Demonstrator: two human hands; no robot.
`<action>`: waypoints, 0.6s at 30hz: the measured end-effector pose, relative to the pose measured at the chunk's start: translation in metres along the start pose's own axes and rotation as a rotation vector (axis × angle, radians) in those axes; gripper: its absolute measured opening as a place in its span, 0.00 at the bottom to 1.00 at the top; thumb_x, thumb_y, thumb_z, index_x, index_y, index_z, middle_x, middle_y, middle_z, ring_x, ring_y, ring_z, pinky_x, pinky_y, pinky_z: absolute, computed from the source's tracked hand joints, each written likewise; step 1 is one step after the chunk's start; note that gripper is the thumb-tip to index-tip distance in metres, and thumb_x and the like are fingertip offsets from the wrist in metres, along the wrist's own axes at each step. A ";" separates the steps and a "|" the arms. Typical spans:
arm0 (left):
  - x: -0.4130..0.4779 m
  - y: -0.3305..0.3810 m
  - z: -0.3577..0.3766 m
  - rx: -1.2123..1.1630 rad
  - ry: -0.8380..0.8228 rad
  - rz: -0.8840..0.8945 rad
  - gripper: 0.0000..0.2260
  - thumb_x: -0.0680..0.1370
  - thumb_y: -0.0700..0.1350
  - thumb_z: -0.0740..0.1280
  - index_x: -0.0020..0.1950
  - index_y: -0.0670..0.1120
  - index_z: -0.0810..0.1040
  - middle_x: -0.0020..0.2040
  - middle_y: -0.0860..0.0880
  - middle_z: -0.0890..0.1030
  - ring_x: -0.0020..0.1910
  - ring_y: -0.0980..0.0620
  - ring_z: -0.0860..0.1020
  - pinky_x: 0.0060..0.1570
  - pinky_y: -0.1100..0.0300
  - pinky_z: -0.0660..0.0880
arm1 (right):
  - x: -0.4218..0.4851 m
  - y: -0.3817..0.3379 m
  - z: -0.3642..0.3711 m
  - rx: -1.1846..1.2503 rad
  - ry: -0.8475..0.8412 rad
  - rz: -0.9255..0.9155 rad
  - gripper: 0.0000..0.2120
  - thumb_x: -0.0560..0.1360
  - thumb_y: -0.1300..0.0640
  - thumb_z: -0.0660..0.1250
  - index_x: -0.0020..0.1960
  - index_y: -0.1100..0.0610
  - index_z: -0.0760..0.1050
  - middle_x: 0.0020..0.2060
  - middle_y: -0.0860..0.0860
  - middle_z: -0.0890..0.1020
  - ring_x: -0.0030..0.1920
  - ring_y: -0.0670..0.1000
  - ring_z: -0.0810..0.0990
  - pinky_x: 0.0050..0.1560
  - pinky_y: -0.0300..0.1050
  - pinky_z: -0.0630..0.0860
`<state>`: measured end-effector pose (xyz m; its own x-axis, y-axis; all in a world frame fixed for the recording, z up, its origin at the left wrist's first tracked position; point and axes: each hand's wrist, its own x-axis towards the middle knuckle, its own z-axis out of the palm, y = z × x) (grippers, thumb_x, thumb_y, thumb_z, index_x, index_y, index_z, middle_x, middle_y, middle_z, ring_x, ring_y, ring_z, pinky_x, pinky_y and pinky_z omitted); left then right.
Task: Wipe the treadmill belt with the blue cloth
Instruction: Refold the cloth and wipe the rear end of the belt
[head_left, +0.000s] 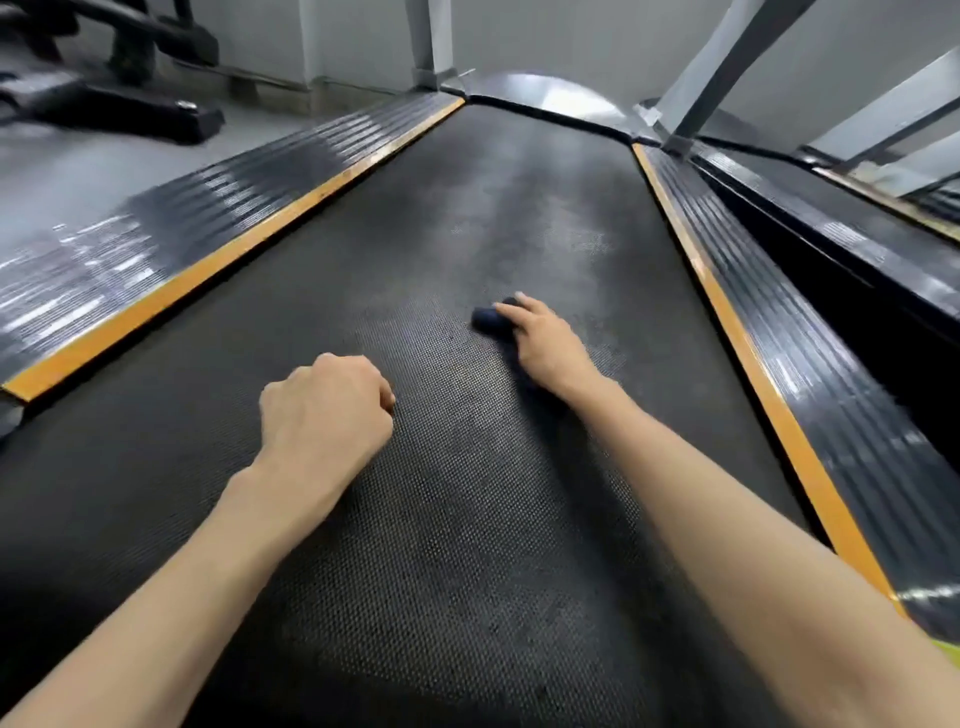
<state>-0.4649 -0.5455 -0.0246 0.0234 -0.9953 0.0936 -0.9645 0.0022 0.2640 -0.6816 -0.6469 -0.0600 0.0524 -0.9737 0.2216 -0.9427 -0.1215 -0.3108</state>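
Forearms are spanning the near part of the black textured treadmill belt (467, 519). Left of centre, the left hand (324, 410) is hovering curled in a fist, with nothing visible in it. Slightly farther and to the right, the right hand (545, 343) is gripping a bunched dark blue cloth (488, 318) and pressing it onto the belt near its middle. The orange-striped left side rail (156, 249) and right side rail (831, 364) are flanking the belt, and a grey motor cover (545, 98) is sitting at the far end.
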 end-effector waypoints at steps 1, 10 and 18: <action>0.001 -0.002 -0.002 -0.018 -0.019 0.002 0.14 0.75 0.42 0.63 0.53 0.57 0.80 0.58 0.49 0.78 0.57 0.44 0.76 0.50 0.56 0.69 | -0.004 0.030 -0.013 -0.034 0.048 0.105 0.23 0.77 0.66 0.57 0.70 0.51 0.68 0.73 0.51 0.63 0.71 0.53 0.63 0.66 0.40 0.58; -0.001 0.007 0.007 0.087 0.049 0.016 0.13 0.72 0.39 0.63 0.52 0.51 0.81 0.52 0.47 0.80 0.51 0.42 0.78 0.43 0.57 0.66 | -0.098 0.042 -0.038 0.003 0.043 -0.061 0.20 0.79 0.60 0.58 0.67 0.44 0.71 0.70 0.43 0.68 0.69 0.46 0.67 0.65 0.45 0.68; -0.002 0.015 0.009 0.168 0.048 0.032 0.12 0.72 0.39 0.63 0.52 0.49 0.81 0.51 0.45 0.80 0.51 0.42 0.78 0.45 0.56 0.68 | -0.091 0.106 -0.057 0.025 0.052 -0.018 0.20 0.78 0.66 0.57 0.68 0.54 0.71 0.70 0.52 0.68 0.70 0.53 0.67 0.67 0.35 0.57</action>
<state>-0.4816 -0.5440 -0.0297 0.0010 -0.9893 0.1460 -0.9953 0.0131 0.0959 -0.8048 -0.5605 -0.0603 0.0513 -0.9602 0.2747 -0.9332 -0.1440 -0.3291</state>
